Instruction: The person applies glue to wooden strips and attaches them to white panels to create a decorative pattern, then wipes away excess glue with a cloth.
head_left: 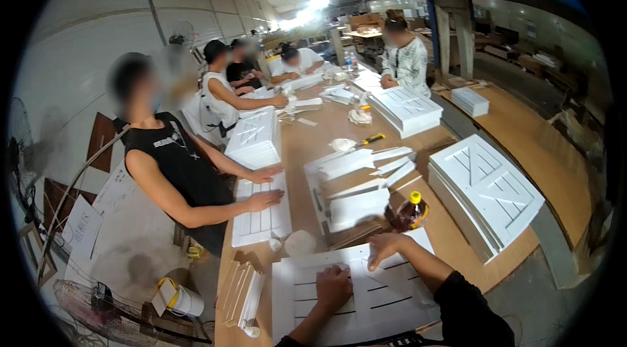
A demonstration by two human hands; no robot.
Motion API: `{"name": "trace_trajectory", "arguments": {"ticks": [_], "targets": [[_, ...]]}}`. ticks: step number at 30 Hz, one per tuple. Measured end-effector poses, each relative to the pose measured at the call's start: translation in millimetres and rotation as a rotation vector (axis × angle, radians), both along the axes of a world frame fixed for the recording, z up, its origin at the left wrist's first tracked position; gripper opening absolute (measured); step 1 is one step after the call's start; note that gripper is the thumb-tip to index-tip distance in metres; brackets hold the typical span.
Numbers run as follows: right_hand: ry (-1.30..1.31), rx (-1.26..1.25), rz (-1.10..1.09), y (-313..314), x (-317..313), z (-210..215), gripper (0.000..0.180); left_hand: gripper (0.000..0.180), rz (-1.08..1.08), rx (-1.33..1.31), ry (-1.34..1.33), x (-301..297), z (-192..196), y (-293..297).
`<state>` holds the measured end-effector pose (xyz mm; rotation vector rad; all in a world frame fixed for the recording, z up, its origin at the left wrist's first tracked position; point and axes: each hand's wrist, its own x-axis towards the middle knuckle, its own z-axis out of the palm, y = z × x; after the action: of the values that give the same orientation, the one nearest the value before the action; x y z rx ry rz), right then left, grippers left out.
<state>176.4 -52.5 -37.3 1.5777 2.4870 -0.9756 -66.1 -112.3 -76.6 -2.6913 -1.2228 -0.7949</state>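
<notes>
In front of me lies a white slatted panel (385,324) with dark grooves and a plain strip down its middle. My left hand (334,288) is on its left part, fingers curled in. A bit of white shows at those fingertips, but what they hold, if anything, I cannot make out. My right hand (386,247) is at the panel's far edge, thumb spread from the fingers, with nothing visible in it. Just beyond that hand stands a bottle of dark red liquid (410,214) with a yellow cap. White strips (248,298) lie in a bundle left of the panel.
More white strips (359,210) lie across the table's middle, with a yellow-and-black tool (373,139) behind them. Stacked white panels (486,190) rise at right. On the left, a co-worker's hands press another panel (261,223). Other people work farther along. A bucket (186,301) stands on the floor.
</notes>
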Motion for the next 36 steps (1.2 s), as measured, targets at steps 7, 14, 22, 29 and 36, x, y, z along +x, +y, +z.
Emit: {"name": "trace_trajectory", "arguments": {"ticks": [7, 14, 22, 29, 36], "targets": [[0.033, 0.059, -0.010, 1, 2, -13, 0.101, 0.029, 0.002, -0.011, 0.078, -1, 3, 1], [0.020, -0.031, -0.013, 4, -3, -10, 0.103, 0.026, 0.040, 0.022, 0.050, -4, -14, 5], [-0.029, -0.087, -0.028, 0, -2, 6, 0.107, 0.025, 0.014, -0.110, -0.037, 7, 42, -11], [-0.016, -0.046, -0.073, -1, 0, 5, 0.105, 0.026, 0.031, -0.009, 0.059, 5, 27, -7], [0.009, -0.053, -0.041, 3, 0, 1, 0.104, 0.026, -0.010, 0.142, 0.055, 1, 4, -1]]}}
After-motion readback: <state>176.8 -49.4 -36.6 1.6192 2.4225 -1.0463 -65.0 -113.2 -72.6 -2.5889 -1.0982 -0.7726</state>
